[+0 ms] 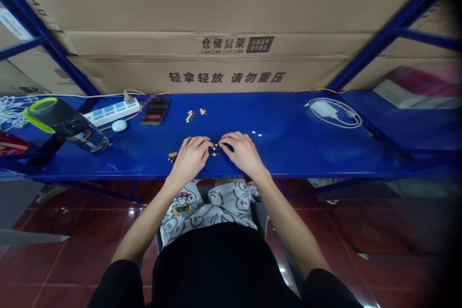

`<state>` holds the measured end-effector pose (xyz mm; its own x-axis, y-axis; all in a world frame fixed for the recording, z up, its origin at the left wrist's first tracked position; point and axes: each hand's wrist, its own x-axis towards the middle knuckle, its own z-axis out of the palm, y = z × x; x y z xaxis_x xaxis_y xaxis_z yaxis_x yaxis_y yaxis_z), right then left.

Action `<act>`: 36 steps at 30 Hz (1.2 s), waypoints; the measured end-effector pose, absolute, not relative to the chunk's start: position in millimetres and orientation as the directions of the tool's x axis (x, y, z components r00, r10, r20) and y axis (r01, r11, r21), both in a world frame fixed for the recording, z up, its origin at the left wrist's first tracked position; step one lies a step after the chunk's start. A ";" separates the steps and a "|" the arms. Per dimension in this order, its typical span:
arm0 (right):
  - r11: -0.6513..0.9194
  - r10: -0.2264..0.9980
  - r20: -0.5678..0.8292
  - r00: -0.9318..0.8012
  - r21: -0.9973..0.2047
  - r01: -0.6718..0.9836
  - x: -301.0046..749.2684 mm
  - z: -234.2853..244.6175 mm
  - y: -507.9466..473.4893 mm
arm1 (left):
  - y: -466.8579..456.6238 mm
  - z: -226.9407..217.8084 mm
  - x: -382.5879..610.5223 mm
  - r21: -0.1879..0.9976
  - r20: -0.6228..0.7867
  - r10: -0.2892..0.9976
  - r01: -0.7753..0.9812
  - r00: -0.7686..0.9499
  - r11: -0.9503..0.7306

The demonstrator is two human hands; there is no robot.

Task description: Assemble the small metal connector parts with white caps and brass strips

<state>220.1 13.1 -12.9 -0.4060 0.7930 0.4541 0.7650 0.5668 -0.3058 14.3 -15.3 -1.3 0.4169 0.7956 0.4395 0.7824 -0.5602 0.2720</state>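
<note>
My left hand [190, 156] and my right hand [242, 151] rest curled on a blue metal shelf [296, 154], fingertips meeting over a few tiny metal parts [215, 150]. A dark item [225, 147] shows under my right fingers, partly hidden. Whether either hand grips anything is too small to tell. Left of my left hand lie small brown pieces [172, 156]. Farther back sit small metal-and-white components [190, 116] and more beside them [202, 111]. Tiny white bits [256, 134] lie beyond my right hand.
Along the shelf's back stand a pixelated dark item [155, 109], a white power strip [111, 111], a pale blue round object [119, 125], and a tipped water bottle [67, 125]. A coiled white charger [327, 110] lies right. Cardboard boxes [234, 57] fill the back.
</note>
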 end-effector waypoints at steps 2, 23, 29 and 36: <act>0.571 0.790 0.459 -0.406 -0.309 0.761 220.3 -12.4 12.5 | -15.9 -0.9 14.6 0.282 0.442 0.794 0.775 0.419 -0.566; 0.623 0.774 0.427 -0.467 -0.381 0.684 224.8 -8.3 7.8 | -13.4 -2.0 11.1 0.312 0.376 0.828 0.785 0.415 -0.535; 0.634 0.764 0.438 -0.474 -0.373 0.677 225.8 -9.3 7.8 | -12.9 -2.2 10.0 0.338 0.402 0.827 0.775 0.394 -0.533; 0.611 0.785 0.428 -0.448 -0.409 0.678 224.3 -6.0 6.7 | -13.4 -3.7 11.8 0.292 0.404 0.830 0.805 0.385 -0.516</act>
